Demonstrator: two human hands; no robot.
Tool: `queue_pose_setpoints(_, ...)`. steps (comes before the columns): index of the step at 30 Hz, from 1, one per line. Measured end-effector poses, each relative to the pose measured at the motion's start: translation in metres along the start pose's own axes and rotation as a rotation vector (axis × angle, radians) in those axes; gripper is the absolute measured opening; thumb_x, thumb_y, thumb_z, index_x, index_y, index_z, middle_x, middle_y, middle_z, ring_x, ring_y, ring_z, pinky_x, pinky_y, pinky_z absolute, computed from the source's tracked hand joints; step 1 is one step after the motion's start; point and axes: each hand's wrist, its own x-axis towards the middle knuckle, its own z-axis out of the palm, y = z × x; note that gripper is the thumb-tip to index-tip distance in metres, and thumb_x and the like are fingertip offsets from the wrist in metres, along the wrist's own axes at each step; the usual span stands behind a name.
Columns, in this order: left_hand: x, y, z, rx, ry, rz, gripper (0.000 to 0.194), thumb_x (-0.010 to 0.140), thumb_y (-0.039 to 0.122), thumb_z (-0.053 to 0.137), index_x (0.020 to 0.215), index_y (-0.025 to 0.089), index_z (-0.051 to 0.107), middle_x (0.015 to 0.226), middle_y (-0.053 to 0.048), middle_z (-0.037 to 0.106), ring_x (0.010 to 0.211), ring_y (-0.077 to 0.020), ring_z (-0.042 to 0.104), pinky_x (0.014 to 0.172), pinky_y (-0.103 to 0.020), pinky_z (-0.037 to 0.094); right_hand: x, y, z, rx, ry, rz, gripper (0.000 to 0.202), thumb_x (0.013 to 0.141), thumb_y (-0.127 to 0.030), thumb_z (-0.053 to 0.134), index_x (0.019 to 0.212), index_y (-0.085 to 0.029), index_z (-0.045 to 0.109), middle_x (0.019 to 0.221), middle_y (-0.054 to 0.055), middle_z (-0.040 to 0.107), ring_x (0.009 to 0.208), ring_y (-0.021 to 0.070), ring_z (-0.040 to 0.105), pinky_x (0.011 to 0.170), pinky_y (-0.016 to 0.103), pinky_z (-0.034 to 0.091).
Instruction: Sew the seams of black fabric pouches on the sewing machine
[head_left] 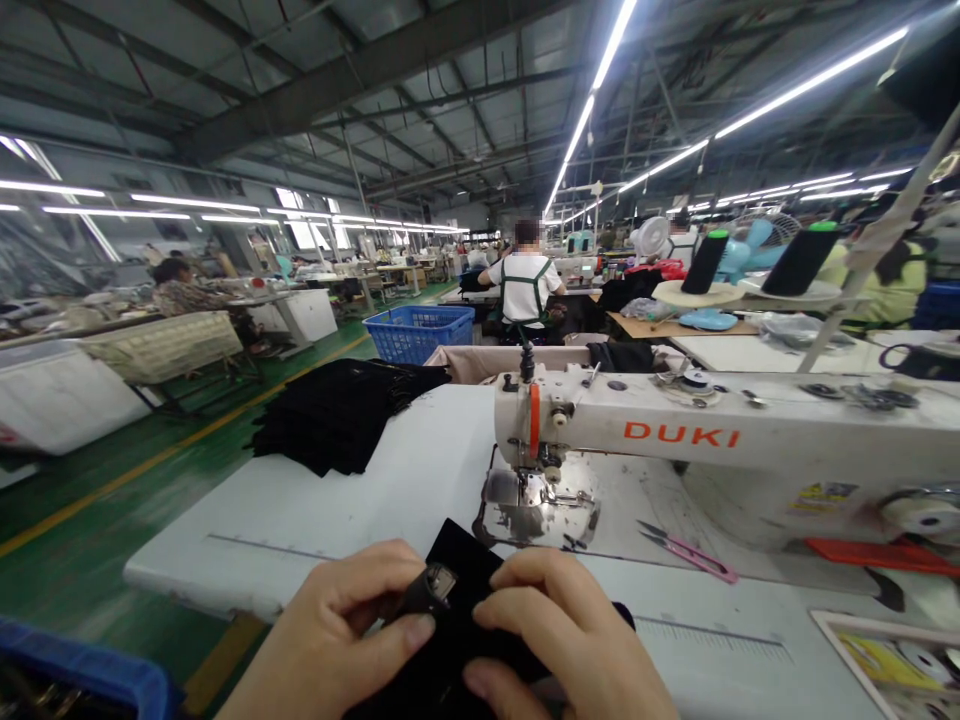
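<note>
At the far left of the frame, a person sits at a long bench (161,345) beside white bins. Right of that, a stack of black fabric (341,412) lies on the upper left part of the white worktop (300,510), with a blue basket (418,332) behind it on the green floor.

At the bottom centre, the left hand (337,635) is closed on a black cloth piece (450,620), thumb and fingers pinching its edge where a small label (437,583) shows. The right hand (570,640) lies just beside it, fingers curled down and pressing on the same piece. The two hands are close together, almost touching, at the near edge of the worktop.

Just above them sits the sewing machine (720,440), its needle plate (525,505) near the cloth. Small snips (686,550) lie on the worktop under the machine arm. In the centre background a person in a white shirt (525,285) sits facing away. At the upper right, two black thread cones (754,262) stand on a rack.
</note>
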Motion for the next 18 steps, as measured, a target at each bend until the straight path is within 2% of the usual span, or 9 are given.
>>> queue_pose_setpoints(3, 0.0, -0.001, 0.001, -0.009, 0.015, -0.003, 0.015, 0.086, 0.034, 0.067, 0.085, 0.022, 0.076, 0.081, -0.003, 0.063, 0.078, -0.0184, 0.058, 0.068, -0.024, 0.046, 0.004, 0.001, 0.001, 0.074, -0.029, 0.036, 0.025, 0.077, -0.012, 0.075, 0.093, -0.028, 0.063, 0.106, -0.002, 0.065, 0.095, 0.0173, 0.064, 0.08, 0.027, 0.051)
queue_pose_setpoints(7, 0.0, -0.001, 0.002, -0.091, 0.035, -0.025, 0.013, 0.085, 0.032, 0.068, 0.088, 0.022, 0.076, 0.084, -0.002, 0.063, 0.08, -0.0183, 0.059, 0.071, -0.024, 0.047, 0.006, 0.004, 0.001, 0.208, -0.089, 0.074, 0.021, 0.08, -0.009, 0.069, 0.088, -0.027, 0.062, 0.1, -0.007, 0.069, 0.092, 0.0127, 0.065, 0.081, 0.023, 0.047)
queue_pose_setpoints(11, 0.001, 0.0, 0.006, -0.202, 0.043, -0.059, 0.011, 0.084, 0.031, 0.07, 0.083, 0.021, 0.074, 0.081, -0.001, 0.061, 0.075, -0.0165, 0.058, 0.067, -0.022, 0.048, 0.01, -0.001, 0.0, 0.271, -0.1, 0.261, 0.015, 0.078, -0.012, 0.067, 0.075, -0.024, 0.059, 0.089, -0.008, 0.071, 0.08, 0.0114, 0.065, 0.072, 0.023, 0.045)
queue_pose_setpoints(14, 0.001, 0.002, 0.012, -0.27, 0.111, -0.097, 0.009, 0.081, 0.03, 0.071, 0.08, 0.021, 0.071, 0.079, 0.001, 0.059, 0.075, -0.0157, 0.057, 0.068, -0.021, 0.047, 0.014, -0.007, -0.001, 0.268, -0.161, 0.411, 0.014, 0.077, -0.016, 0.066, 0.07, -0.023, 0.056, 0.079, -0.006, 0.07, 0.074, 0.0141, 0.064, 0.068, 0.025, 0.044)
queue_pose_setpoints(16, 0.001, 0.002, 0.016, -0.305, 0.152, -0.128, 0.01, 0.08, 0.031, 0.071, 0.082, 0.02, 0.07, 0.079, 0.002, 0.058, 0.076, -0.0159, 0.057, 0.07, -0.022, 0.046, 0.018, -0.01, -0.002, 0.239, -0.184, 0.474, 0.013, 0.076, -0.015, 0.065, 0.071, -0.023, 0.056, 0.075, -0.006, 0.067, 0.071, 0.0147, 0.062, 0.066, 0.026, 0.043)
queue_pose_setpoints(18, 0.002, 0.001, 0.016, -0.301, 0.139, -0.151, 0.012, 0.082, 0.032, 0.069, 0.085, 0.02, 0.07, 0.08, 0.002, 0.058, 0.078, -0.0164, 0.057, 0.07, -0.022, 0.046, 0.021, -0.012, -0.003, 0.204, -0.204, 0.494, 0.013, 0.074, -0.012, 0.064, 0.073, -0.023, 0.056, 0.073, -0.005, 0.065, 0.069, 0.014, 0.06, 0.063, 0.025, 0.041)
